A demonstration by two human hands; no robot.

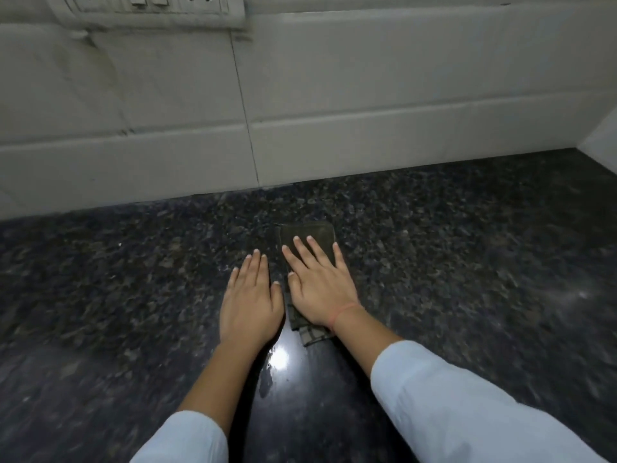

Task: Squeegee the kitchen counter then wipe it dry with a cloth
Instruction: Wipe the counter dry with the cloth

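Am pressing right hand [319, 289] flat, fingers spread, on folded cloth [309, 235]; cloth's long axis pointing toward wall [367, 95]. Left hand [250, 297] lying flat on worktop [467, 262] just left of cloth.

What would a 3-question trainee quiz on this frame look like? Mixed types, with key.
1. True or false: the right hand lies flat on the folded cloth.
2. Where is the left hand? A) on the cloth B) flat on the bare counter beside the cloth C) on the wall switch plate
3. Fill in: a bright light reflection shows on the counter just ____ the hands, toward the camera.

Key: 1 true; 2 B; 3 behind (nearer the person).
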